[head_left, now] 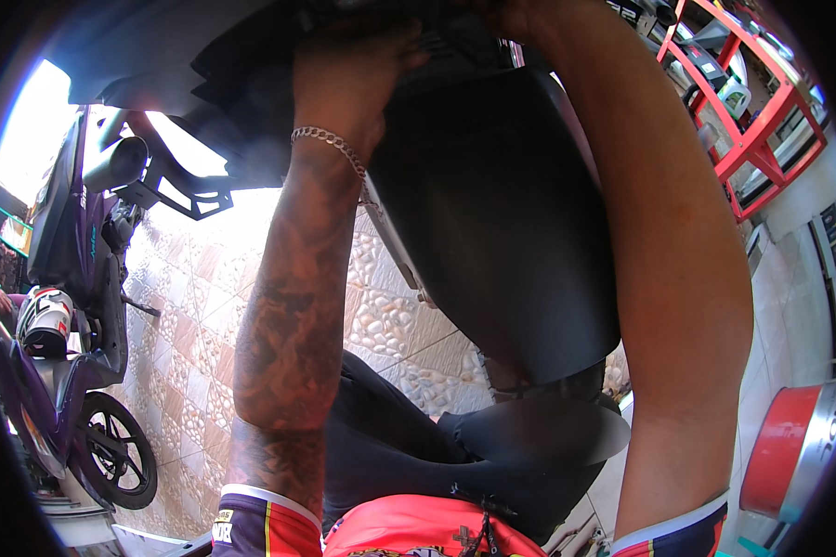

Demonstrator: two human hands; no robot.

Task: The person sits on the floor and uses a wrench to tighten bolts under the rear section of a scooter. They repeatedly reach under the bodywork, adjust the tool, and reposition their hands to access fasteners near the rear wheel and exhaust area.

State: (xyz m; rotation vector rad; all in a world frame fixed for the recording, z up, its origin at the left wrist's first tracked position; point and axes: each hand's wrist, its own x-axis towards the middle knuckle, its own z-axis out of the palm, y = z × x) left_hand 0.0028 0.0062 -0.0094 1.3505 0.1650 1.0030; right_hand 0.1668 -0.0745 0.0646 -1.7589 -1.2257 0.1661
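Observation:
Both my arms reach up to the dark underside of a scooter's black body panel (pixel 223 65) at the top of the view. My left hand (pixel 358 70), below which a chain bracelet circles the wrist, is in there with its fingers curled at a shadowed part. What they grip is too dark to make out. My right hand (pixel 520 20) is at the top edge, right of the left one, its fingers mostly hidden. Between my forearms hangs a long, smooth black mudguard (pixel 511 223), with part of a wheel (pixel 548 381) below it.
On the left stands a purple scooter (pixel 74 251) with a black wheel, and a person's hand (pixel 6 302) shows beside it. A red metal rack (pixel 762 139) holding items is at upper right. Lower right is a red and silver drum (pixel 782 450). The floor (pixel 195 325) is patterned tile.

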